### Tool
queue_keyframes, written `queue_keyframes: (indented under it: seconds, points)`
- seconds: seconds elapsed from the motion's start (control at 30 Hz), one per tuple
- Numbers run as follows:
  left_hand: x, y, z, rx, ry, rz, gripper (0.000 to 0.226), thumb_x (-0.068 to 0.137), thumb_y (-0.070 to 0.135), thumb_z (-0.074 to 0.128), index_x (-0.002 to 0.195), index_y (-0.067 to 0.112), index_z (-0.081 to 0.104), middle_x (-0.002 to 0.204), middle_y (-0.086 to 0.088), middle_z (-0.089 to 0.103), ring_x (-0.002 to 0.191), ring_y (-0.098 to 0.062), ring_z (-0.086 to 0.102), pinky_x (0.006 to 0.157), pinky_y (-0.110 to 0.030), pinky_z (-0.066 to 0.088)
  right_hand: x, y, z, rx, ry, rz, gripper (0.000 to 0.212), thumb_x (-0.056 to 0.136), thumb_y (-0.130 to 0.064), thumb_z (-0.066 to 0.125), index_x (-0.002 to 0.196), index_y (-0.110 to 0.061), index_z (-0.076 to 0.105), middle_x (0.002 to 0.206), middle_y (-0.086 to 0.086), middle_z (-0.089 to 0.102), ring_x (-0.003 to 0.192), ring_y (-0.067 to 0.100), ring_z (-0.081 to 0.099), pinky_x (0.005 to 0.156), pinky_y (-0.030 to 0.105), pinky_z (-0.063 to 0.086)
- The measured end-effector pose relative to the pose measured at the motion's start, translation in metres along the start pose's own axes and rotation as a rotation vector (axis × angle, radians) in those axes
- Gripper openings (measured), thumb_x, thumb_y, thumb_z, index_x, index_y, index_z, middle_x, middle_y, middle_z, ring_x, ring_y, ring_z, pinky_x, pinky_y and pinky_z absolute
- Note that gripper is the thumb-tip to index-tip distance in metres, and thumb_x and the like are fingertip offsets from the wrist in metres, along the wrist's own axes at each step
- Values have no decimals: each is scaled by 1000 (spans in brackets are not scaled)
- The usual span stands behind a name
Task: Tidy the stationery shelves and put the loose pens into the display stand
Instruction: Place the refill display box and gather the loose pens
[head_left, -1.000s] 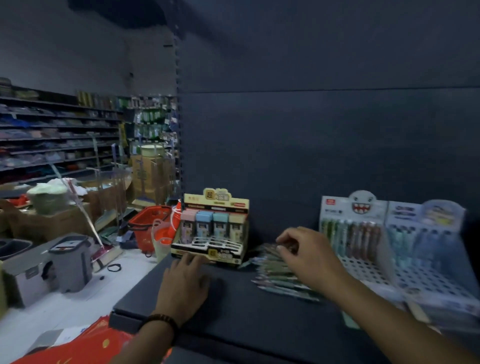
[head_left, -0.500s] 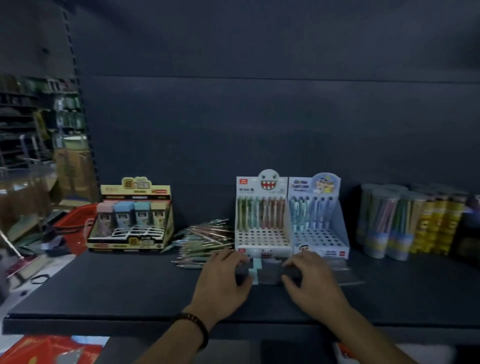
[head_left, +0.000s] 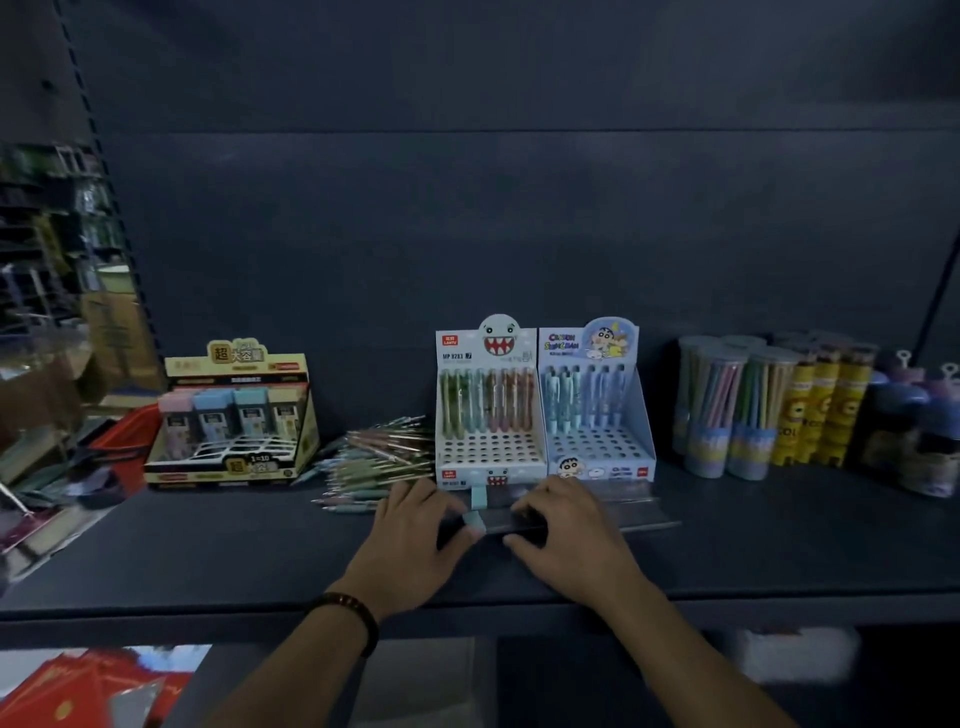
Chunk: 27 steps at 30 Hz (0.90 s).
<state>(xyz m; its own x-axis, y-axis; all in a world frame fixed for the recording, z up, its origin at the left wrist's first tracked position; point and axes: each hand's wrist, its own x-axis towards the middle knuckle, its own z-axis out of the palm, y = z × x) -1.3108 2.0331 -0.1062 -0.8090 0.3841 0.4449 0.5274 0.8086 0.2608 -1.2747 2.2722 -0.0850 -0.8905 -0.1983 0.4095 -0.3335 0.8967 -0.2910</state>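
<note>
The loose pens (head_left: 387, 449) lie in a heap at 11 o'clock from L hand (head_left: 410, 540), long way 9-to-3, just beside the white stand (head_left: 488, 457). L hand is nearer than R hand (head_left: 566, 540). Both hands' bent fingers grip a dark flat strip (head_left: 501, 512)

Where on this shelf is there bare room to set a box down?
Bare: the shelf front left of the left hand, before the yellow box; and right of the right hand, before the pencil tubes. Crowded: loose pens fill the gap between yellow box and monster pen stand; both hands grip a clear sheet.
</note>
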Motion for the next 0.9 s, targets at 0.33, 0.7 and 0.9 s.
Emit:
queue_keyframes:
  seconds: [0.33, 0.7, 0.9]
  points:
    - [1, 9, -19, -274, 37, -25, 13, 99, 51, 63, 103, 40, 60, 99, 22, 60, 101, -2, 50, 85, -18, 42, -1, -12, -6, 261, 152, -16, 8, 101, -29, 69, 104, -36, 67, 98, -22, 69, 93, -1, 62, 80, 25, 52]
    - [-18, -2, -63, -747, 142, -150, 22, 107, 35, 56, 90, 30, 68, 76, -4, 61, 68, -18, 50, 64, -28, 41, 26, -82, 5, 706, 98, 64, 10, 95, -33, 77, 93, -30, 68, 82, -4, 67, 79, 14, 66, 73, 32, 56]
    - [-31, -44, -97, -751, 178, -150, 17, 108, 24, 56, 115, 27, 71, 99, 9, 72, 91, -12, 66, 79, -30, 54, 73, -136, -10, 693, 55, -107, 30, 91, -18, 80, 108, -41, 73, 86, -9, 69, 78, 8, 67, 69, 25, 58]
